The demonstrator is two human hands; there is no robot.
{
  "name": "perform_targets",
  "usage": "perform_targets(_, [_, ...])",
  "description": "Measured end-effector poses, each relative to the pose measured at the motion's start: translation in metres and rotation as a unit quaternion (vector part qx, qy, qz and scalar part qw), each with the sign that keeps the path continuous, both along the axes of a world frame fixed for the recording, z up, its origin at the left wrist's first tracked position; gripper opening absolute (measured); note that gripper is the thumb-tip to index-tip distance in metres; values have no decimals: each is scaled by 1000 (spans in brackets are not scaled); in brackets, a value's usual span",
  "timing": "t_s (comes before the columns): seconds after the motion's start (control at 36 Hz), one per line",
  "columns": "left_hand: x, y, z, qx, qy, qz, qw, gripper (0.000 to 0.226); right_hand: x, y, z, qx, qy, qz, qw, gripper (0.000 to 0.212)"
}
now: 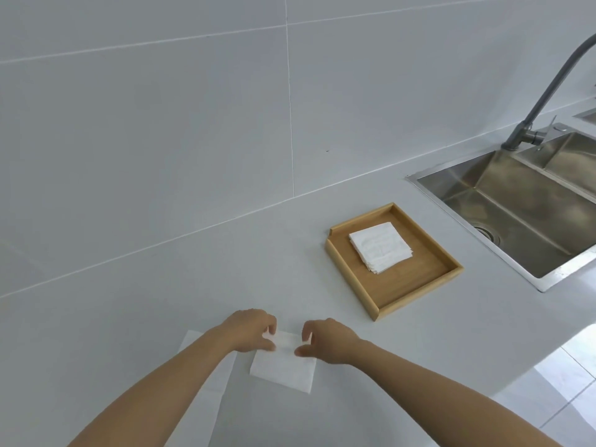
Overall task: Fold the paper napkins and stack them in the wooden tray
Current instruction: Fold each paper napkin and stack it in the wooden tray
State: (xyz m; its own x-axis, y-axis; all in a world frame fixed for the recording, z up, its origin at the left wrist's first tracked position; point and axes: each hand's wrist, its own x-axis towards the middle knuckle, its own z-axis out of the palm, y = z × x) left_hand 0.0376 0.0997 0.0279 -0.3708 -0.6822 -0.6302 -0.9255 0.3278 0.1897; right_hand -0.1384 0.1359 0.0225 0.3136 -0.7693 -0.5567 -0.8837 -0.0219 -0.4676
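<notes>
A white paper napkin [283,366], folded to a rectangle, lies on the white counter near me. My left hand [250,330] pinches its far left corner. My right hand [325,341] pinches its far right corner. To the right and farther back stands the wooden tray [338,259], holding a stack of folded napkins [380,246] toward its far side. Under my left forearm lies an unfolded napkin [206,398], partly hidden.
A steel sink [516,201] with a grey tap [529,127] is set into the counter at the right, just beyond the tray. A tiled wall runs along the back. The counter's front edge drops to a shiny floor [564,382] at the lower right.
</notes>
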Motion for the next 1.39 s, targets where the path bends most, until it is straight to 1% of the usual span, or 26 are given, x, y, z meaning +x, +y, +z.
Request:
perform_targets(0.11, [-4,-2,-7,-37,8,20,999,41,2,-3,-11,-45,35,-36,998,41])
perform_targets(0.19, [-7,-1,-16,-39,3,27,999,43,6,-3,-19,-46,61,-52,996,39])
perform_targets(0.25, [-8,0,-22,-36,-4,33,999,39,8,-2,-24,-40,70,-64,995,37])
perform_targets(0.33, [-8,4,-27,-50,-1,45,998,26,10,1,-32,-28,62,-69,995,32])
perform_targets(0.42, [-8,5,-28,-49,13,69,996,20,9,2,-35,-24,41,-66,997,25])
perform_targets(0.47, [-8,3,-25,-31,43,109,993,10,5,0,-34,-25,20,-77,996,13])
perform_targets(0.5, [-7,1,-24,-21,69,133,988,10,2,-1,-33,-29,8,-86,996,6])
perform_targets(0.53, [-6,-1,-22,-13,96,158,983,19,-1,-3,-31,-31,-8,-98,995,6])
perform_targets(0.58, [-5,-6,-17,-4,152,200,968,30,-9,-10,-27,-32,-50,-131,990,15])
perform_targets(0.69, [-15,-18,2,-18,244,275,930,31,-26,-26,-13,-41,-153,-210,965,32])
perform_targets(0.72, [-19,-21,7,-19,265,292,919,30,-32,-30,-9,-41,-178,-232,955,30])
perform_targets(0.81, [-35,-33,20,-13,329,336,883,25,-50,-44,2,-24,-257,-302,918,14])
perform_targets(0.83, [-41,-38,24,-11,350,348,870,23,-56,-49,6,-21,-274,-323,906,16])
perform_targets(0.89, [-55,-46,31,-8,380,371,848,22,-69,-59,11,-26,-295,-357,886,22])
perform_targets(0.94, [-72,-55,36,-8,402,392,827,22,-84,-69,16,-52,-302,-379,873,24])
perform_targets(1.03, [-100,-67,38,-7,413,403,817,22,-107,-82,21,-86,-290,-400,865,25])
perform_targets(1.11, [-129,-80,35,-9,419,400,815,25,-134,-97,24,-111,-269,-404,867,21])
perform_targets(1.19, [-155,-93,29,-9,431,404,807,29,-159,-114,23,-130,-243,-400,874,19])
perform_targets(1.25, [-170,-100,24,-10,432,408,804,31,-174,-126,22,-133,-224,-384,886,20])
perform_targets(1.31, [-183,-108,19,-10,427,421,800,32,-185,-138,19,-131,-196,-353,906,14])
perform_targets(1.39, [-198,-118,11,-22,409,442,798,20,-198,-156,13,-130,-163,-308,928,10])
